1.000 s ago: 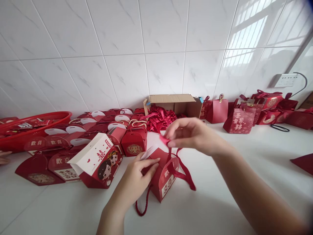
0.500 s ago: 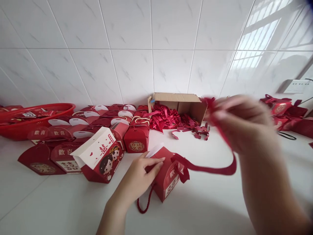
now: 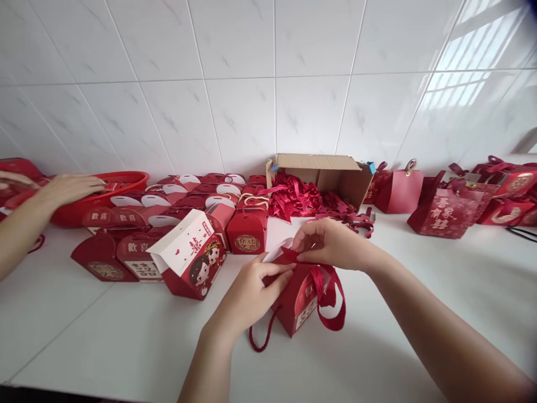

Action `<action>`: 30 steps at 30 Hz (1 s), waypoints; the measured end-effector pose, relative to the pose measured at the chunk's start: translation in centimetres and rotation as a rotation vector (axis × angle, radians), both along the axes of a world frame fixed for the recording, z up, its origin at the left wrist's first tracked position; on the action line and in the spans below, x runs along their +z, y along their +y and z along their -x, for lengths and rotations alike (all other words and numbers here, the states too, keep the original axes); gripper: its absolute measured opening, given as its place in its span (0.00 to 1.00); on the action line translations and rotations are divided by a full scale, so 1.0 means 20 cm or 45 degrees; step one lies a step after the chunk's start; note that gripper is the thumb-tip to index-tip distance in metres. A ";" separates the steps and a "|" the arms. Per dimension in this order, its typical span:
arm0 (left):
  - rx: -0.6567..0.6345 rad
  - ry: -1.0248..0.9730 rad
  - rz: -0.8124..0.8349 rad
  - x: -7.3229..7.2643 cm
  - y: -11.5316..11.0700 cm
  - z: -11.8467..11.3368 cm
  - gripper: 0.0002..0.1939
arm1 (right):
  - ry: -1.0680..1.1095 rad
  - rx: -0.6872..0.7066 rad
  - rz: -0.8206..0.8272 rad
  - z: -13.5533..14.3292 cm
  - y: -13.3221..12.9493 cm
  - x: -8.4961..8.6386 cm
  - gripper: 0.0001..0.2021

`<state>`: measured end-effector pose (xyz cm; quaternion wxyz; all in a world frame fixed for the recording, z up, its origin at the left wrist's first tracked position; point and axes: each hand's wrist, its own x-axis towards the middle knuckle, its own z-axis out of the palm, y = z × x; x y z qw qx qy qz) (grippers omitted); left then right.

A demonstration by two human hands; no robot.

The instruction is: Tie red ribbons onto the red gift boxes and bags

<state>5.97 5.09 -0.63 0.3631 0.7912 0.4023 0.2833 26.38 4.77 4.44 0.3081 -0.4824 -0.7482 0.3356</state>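
Observation:
A small red gift box (image 3: 289,308) stands on the white counter in front of me, turned at an angle. My left hand (image 3: 264,282) is closed on its top edge, thumb and fingers pinching the flaps. In my right hand (image 3: 323,243) is the end of a dark red ribbon (image 3: 338,313), pinched at the box's top. The rest of that ribbon runs from the box's end panel and hangs in a loop at its right side. A dark red cord handle (image 3: 260,347) droops from the near left side of the box onto the counter.
Several red gift boxes (image 3: 247,232) stand in rows at left, one with a white printed top (image 3: 184,240). Behind lies a cardboard box (image 3: 319,162) of red ribbons (image 3: 296,196). Finished-looking bags (image 3: 444,210) stand right. Another person's hand (image 3: 73,190) reaches over a red basin (image 3: 140,179).
My right hand has come down and left from the air to the box top, bringing the ribbon end. The ribbon now loops beside the box. Another person's arms have appeared at left.

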 end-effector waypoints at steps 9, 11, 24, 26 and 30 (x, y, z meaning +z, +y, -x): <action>0.007 0.001 0.009 0.01 -0.02 -0.01 0.14 | 0.103 -0.096 0.052 0.03 0.01 -0.02 0.05; 0.000 -0.008 0.005 0.01 -0.02 -0.01 0.14 | 0.147 -0.158 0.077 0.04 0.00 -0.02 0.09; -0.059 0.010 -0.034 0.04 -0.07 -0.05 0.14 | 0.305 0.053 0.201 0.06 0.03 -0.06 0.12; -0.075 -0.007 -0.032 0.04 -0.07 -0.05 0.13 | 0.371 0.081 0.237 0.04 0.04 -0.06 0.11; -0.068 -0.005 -0.020 0.03 -0.06 -0.05 0.14 | 0.456 0.062 0.249 0.02 0.06 -0.08 0.10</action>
